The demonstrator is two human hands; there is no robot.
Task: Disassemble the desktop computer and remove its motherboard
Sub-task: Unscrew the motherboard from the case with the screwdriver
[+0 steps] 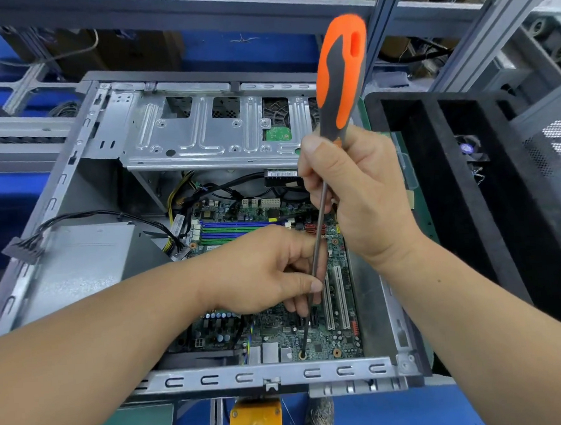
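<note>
The computer case [73, 179] was bare sheet metal with a dull grey, lightly scuffed finish; its drive cage [202, 135] was brighter stamped metal with a soft sheen. The motherboard [316, 338] showed a glossy green laminate carrying white and blue plastic slots. The screwdriver [340, 87] had a smooth orange-and-grey moulded handle, matt in look, and a plain steel shaft. The tray [467, 181] at right was matt black, of rough-looking plastic. The table [416, 411] surface was smooth blue.

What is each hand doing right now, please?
Left hand: pinches the thin metal shaft of the long orange-and-grey-handled screwdriver, steadying it.
Right hand: grips the same screwdriver just below its handle.
</note>
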